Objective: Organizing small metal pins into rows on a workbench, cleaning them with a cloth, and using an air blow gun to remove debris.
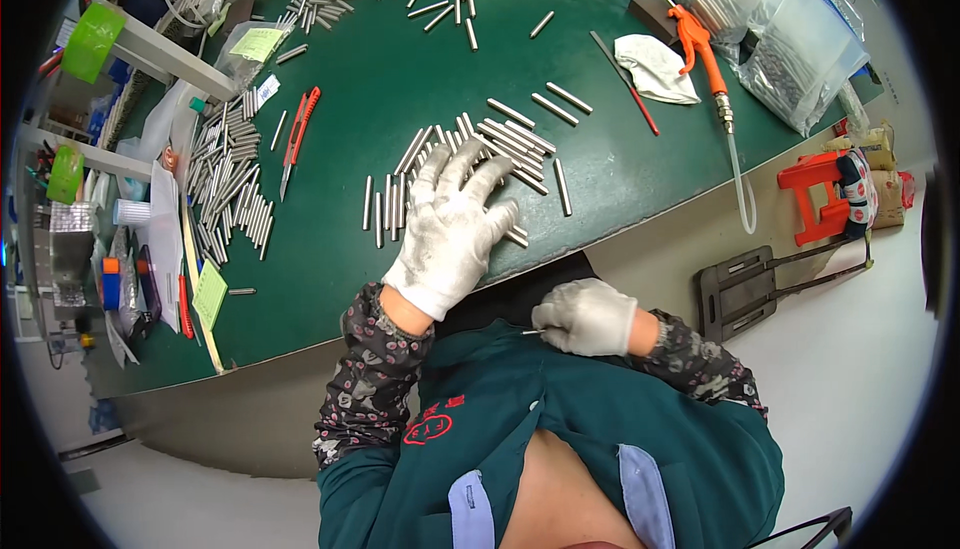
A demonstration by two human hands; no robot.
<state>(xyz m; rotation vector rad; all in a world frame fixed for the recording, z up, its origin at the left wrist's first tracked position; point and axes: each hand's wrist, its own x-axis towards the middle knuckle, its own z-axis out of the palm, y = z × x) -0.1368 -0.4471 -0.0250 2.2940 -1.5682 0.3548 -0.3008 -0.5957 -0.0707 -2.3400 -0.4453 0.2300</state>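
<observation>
On the green tabletop (400, 79), metal pins (521, 136) are partly aligned under the spread left hand (448, 229), scattered pins (472, 33) beyond it are left loose, and a slim piece (531, 332) is gripped in the curled right hand (585, 317).

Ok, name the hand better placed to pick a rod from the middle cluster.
The left hand, most likely: it is spread over the rod cluster, while the right hand is off the table, seemingly closed on a slim metal piece.
</observation>
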